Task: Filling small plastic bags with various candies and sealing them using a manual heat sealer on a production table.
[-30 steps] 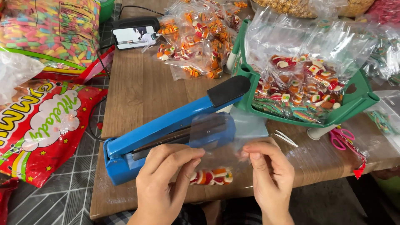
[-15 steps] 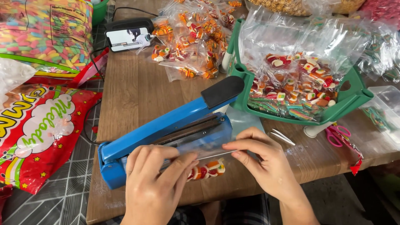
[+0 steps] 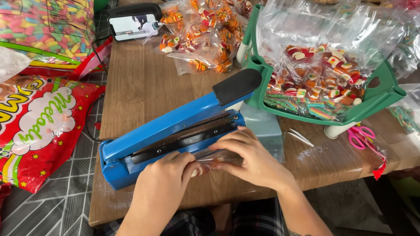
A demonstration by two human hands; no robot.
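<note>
We are observing a small clear plastic bag of gummy candies lying flat against the front edge of the blue heat sealer, whose arm is standing raised.

We see a wooden table, on it our blue sealer, phone, candy packets, green basket, pink scissors, tweezers.

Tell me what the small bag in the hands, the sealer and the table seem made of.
Small bag: thin clear plastic film, glossy; candy shows through. Sealer: blue painted body, probably metal, with a black matte handle. Table: wood or wood-look laminate, brown grain, slight sheen.
</note>
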